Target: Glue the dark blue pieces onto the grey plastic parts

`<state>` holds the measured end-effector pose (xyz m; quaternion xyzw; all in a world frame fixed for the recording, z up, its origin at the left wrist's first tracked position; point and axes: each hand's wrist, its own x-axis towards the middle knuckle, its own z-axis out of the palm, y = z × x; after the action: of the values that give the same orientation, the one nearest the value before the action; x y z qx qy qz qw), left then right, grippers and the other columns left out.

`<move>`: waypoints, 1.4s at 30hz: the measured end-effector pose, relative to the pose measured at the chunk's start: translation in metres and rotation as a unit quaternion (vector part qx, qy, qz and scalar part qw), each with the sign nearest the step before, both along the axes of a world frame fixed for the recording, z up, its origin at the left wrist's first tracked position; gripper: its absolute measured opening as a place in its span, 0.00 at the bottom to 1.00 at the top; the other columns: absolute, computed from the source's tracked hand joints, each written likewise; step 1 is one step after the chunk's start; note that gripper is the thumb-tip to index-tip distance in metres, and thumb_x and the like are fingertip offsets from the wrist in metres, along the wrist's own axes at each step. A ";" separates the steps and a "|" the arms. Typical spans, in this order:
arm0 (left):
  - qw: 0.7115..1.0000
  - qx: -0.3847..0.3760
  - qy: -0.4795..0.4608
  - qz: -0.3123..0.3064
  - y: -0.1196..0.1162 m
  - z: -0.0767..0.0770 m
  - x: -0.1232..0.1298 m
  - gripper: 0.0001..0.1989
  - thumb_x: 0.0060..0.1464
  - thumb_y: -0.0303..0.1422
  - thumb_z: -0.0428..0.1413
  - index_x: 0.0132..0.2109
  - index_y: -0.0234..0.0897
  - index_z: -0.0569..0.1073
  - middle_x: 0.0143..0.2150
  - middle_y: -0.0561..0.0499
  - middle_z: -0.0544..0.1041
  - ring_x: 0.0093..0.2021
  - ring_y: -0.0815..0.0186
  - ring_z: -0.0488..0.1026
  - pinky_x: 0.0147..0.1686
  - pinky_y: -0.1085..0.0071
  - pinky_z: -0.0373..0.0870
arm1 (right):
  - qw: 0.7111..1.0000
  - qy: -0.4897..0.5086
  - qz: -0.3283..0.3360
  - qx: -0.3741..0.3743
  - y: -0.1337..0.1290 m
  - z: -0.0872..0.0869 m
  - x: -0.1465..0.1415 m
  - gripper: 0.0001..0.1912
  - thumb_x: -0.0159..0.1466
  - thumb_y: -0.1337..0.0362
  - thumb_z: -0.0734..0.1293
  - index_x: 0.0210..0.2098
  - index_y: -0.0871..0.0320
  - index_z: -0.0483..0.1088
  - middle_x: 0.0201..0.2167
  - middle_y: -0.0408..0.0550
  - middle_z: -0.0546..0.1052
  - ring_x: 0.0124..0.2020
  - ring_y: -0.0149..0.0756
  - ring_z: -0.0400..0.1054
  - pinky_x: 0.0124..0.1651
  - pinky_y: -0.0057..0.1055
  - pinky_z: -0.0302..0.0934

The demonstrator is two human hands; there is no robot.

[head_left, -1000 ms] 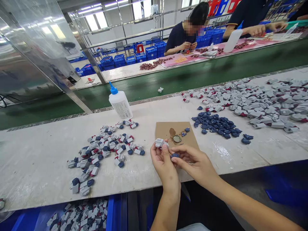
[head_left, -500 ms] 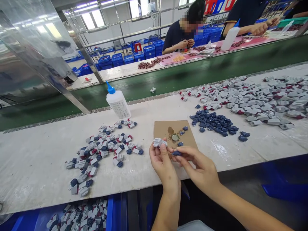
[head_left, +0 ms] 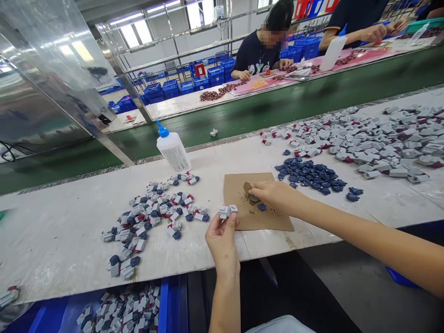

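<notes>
My left hand (head_left: 223,240) pinches a light grey blocky plastic piece (head_left: 228,211) in its fingertips, over the near left edge of a brown cardboard sheet (head_left: 239,219). Over the cardboard, my right hand (head_left: 277,196) has its fingers pressed together at a small round metal dish (head_left: 254,198). Whatever those fingertips hold is hidden under the hand. A brown wet stain (head_left: 247,187) marks the cardboard beside the dish. One dark blue moulded piece (head_left: 261,207) lies on the sheet just below my right fingers.
Dark blue pieces (head_left: 308,175) are heaped to the right, before a large pile of grey pieces (head_left: 378,143). Grey-and-blue assemblies (head_left: 152,210) spread left, near a white bottle (head_left: 174,152). A blue bin (head_left: 164,305) stands below. Beyond the green conveyor (head_left: 197,132), two people work.
My right hand has moved from beside my left, where it pinched a dark blue piece, up to the metal dish. My left hand has shifted slightly left with the grey piece.
</notes>
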<state>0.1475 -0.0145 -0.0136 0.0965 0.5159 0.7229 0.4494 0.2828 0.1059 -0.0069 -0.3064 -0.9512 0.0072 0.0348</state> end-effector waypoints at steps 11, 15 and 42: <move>0.997 -0.007 0.034 -0.073 -0.005 0.013 0.006 0.17 0.39 0.32 0.62 0.40 0.35 0.76 0.37 0.46 0.78 0.38 0.64 0.73 0.26 0.77 0.68 | 0.893 0.308 -0.106 -0.311 -0.027 0.051 -0.001 0.11 0.57 0.60 0.62 0.36 0.59 0.71 0.30 0.47 0.76 0.27 0.32 0.69 0.28 0.28 0.63; 0.996 0.008 0.022 -0.085 -0.006 0.018 0.008 0.14 0.38 0.33 0.63 0.37 0.34 0.77 0.33 0.47 0.78 0.34 0.66 0.74 0.27 0.77 0.69 | 0.867 0.343 -0.089 -0.349 -0.046 0.064 -0.003 0.11 0.57 0.59 0.64 0.35 0.59 0.72 0.30 0.47 0.76 0.30 0.33 0.69 0.31 0.28 0.64; 0.921 -0.042 0.328 -0.204 -0.019 0.003 -0.027 0.16 0.48 0.38 0.56 0.44 0.36 0.72 0.35 0.46 0.75 0.33 0.64 0.71 0.31 0.68 0.70 | 0.792 0.370 -0.062 -0.482 -0.060 0.028 -0.017 0.14 0.57 0.55 0.64 0.35 0.60 0.69 0.26 0.46 0.72 0.25 0.30 0.66 0.26 0.27 0.60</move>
<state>0.1207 -0.0332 -0.0109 0.4125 0.6337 0.5209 0.3962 0.2659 0.0459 0.0209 -0.3154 -0.7181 0.5751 0.2327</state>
